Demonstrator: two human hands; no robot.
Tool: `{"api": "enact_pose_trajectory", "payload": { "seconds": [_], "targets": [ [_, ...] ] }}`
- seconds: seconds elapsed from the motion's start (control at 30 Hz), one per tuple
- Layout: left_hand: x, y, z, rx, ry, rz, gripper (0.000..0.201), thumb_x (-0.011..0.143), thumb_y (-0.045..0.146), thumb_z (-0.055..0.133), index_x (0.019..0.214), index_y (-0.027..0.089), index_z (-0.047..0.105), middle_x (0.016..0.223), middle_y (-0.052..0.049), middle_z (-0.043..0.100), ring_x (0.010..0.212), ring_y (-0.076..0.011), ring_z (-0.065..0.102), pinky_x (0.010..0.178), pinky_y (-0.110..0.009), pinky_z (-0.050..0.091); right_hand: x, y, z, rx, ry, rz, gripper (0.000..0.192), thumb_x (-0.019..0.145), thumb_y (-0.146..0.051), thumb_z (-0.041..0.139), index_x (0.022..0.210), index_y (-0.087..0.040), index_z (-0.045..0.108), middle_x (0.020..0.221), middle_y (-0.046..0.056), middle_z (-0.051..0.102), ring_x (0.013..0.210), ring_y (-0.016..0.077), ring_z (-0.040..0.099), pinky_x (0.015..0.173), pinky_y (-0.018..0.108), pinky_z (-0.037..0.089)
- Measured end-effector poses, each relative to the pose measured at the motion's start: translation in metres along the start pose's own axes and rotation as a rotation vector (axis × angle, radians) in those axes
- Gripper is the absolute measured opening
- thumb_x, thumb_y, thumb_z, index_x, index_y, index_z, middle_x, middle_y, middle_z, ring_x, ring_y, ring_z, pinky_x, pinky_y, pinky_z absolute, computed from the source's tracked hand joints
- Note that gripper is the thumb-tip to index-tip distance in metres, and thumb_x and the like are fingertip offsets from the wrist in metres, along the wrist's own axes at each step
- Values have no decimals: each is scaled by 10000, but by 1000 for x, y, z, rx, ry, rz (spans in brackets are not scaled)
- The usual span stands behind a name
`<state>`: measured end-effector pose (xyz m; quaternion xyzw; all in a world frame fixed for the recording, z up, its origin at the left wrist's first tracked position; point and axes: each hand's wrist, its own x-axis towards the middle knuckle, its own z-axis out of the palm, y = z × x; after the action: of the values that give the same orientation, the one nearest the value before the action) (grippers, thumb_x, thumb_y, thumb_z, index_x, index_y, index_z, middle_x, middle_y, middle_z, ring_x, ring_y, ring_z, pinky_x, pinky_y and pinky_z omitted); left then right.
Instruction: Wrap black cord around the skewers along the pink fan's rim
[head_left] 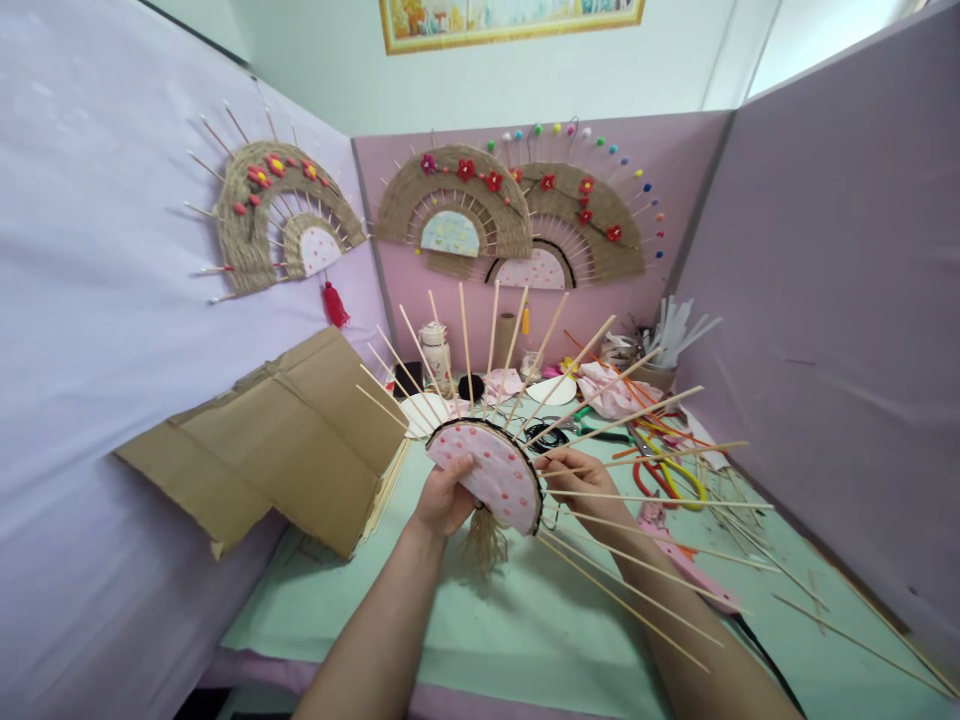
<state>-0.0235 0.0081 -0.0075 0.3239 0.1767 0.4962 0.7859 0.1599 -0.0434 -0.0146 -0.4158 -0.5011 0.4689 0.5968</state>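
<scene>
My left hand (444,497) grips a pink dotted half-round card (495,477) edged with dark cord, held up above the green mat (517,620). Several thin wooden skewers (592,395) fan out from the card's curved edge. A tuft of jute twine (484,545) hangs from its lower corner. My right hand (577,475) sits behind the card's right side, fingers pinched among the skewers, apparently on a strand of twine.
Folded cardboard (277,440) leans on the left wall. Three finished woven fans (457,215) with red flowers hang on the partitions. Scissors, pliers, a glue gun (675,545), loose skewers, cups and fabric scraps crowd the back and right of the mat.
</scene>
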Motion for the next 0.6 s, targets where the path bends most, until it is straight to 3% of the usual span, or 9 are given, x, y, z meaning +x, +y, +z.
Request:
{"api": "enact_pose_trajectory", "payload": {
  "seconds": [0.07,0.27,0.43,0.6],
  "targets": [
    [-1,1,1,-5,12,11,276,595,244,724,824,129,623,792,-55,685,742,-199,634,803,-365,468,0,1,0,33,-9,10,300,733,-432,611,799,-141,637,464,-74,277,434,52,210,412,193,161],
    [-2,2,0,-10,43,33,218,579,200,695,770,133,615,747,-57,680,707,-206,629,781,-373,464,0,2,2,-60,-138,89,287,685,-408,667,748,-128,665,525,-30,411,458,53,268,421,200,183],
    [-3,5,-2,-16,55,17,213,561,187,666,762,142,613,713,-43,674,675,-195,625,773,-364,460,-4,-3,0,-57,-272,109,301,710,-422,645,716,-122,676,539,-26,419,475,53,276,444,205,183],
    [-7,12,0,-33,-69,-65,409,563,259,658,946,124,609,878,-95,675,954,-281,600,879,-407,415,-4,-1,-3,-96,-350,157,297,729,-417,633,744,-124,681,504,-33,398,476,64,301,459,215,199]
  ]
}}
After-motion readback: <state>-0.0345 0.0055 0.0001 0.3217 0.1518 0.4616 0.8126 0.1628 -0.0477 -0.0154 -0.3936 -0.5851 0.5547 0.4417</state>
